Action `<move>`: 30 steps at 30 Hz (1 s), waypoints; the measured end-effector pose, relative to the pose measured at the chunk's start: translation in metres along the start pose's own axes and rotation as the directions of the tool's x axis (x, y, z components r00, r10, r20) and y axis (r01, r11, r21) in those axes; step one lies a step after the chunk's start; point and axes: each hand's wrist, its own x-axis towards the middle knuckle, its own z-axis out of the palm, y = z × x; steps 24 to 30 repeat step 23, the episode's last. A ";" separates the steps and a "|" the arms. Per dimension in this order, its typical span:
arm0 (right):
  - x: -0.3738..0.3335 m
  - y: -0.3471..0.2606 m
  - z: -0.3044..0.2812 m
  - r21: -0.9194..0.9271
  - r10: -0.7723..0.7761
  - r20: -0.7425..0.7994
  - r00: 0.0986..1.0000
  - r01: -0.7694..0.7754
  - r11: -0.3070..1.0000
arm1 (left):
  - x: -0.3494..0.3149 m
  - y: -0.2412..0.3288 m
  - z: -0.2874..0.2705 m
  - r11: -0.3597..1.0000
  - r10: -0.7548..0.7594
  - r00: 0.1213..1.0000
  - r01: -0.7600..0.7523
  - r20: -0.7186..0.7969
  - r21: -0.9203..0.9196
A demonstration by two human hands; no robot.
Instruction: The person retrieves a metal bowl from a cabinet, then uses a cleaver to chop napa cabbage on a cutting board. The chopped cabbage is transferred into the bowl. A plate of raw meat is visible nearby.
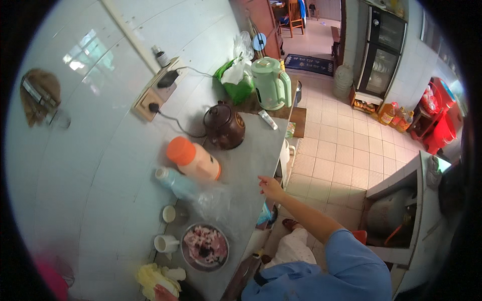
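Note:
My right hand point(271, 188) is held over the front edge of the grey counter point(251, 155). Its fingers are loosely bent and apart, and nothing shows in them. At the lower edge, my left hand point(164, 292) is partly cut off beside a crumpled pale-yellow thing point(150, 281), perhaps a cloth or glove; its grip is hidden. Near it stands a metal bowl point(224, 258) of chopped raw meat point(203, 241) with a dark patch in the middle. Between the hands lies a clear plastic bag point(213, 203), next to a pale-blue bottle point(178, 183).
Along the wall stand two white mugs point(165, 244), an orange-lidded flask point(198, 160), a brown lidded pot point(224, 128) and a green kettle point(271, 84). A small tube point(268, 120) lies near the counter edge. Wall sockets point(149, 104) hold plugged cords. A gas cylinder point(389, 213) sits at right.

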 end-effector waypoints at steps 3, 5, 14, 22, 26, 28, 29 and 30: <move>0.085 -0.003 -0.023 0.005 0.025 0.029 0.999 -0.025 1.000 | 0.000 -0.046 0.013 0.976 0.207 0.967 -0.194 -0.148 0.099; 0.125 -0.001 -0.025 -0.031 0.058 0.068 0.996 -0.056 0.998 | -0.002 -0.079 0.026 0.963 0.267 0.921 -0.249 -0.285 0.099; 0.234 -0.038 -0.044 0.018 0.278 0.315 0.907 -0.298 0.954 | -0.002 -0.177 0.092 0.848 0.272 0.952 -0.169 -0.138 0.502; 0.248 -0.051 -0.049 -0.153 0.322 0.380 0.867 -0.284 0.947 | -0.005 -0.158 0.057 0.688 0.685 0.643 -0.414 -0.343 0.596; 0.250 -0.052 -0.044 -0.157 0.313 0.399 0.862 -0.272 0.949 | -0.014 -0.152 0.048 0.686 0.693 0.630 -0.426 -0.351 0.589; 0.250 -0.052 -0.044 -0.157 0.313 0.399 0.862 -0.272 0.949 | -0.014 -0.152 0.048 0.686 0.693 0.630 -0.426 -0.351 0.589; 0.250 -0.052 -0.044 -0.157 0.313 0.399 0.862 -0.272 0.949 | -0.014 -0.152 0.048 0.686 0.693 0.630 -0.426 -0.351 0.589; 0.250 -0.052 -0.044 -0.157 0.313 0.399 0.862 -0.272 0.949 | -0.014 -0.152 0.048 0.686 0.693 0.630 -0.426 -0.351 0.589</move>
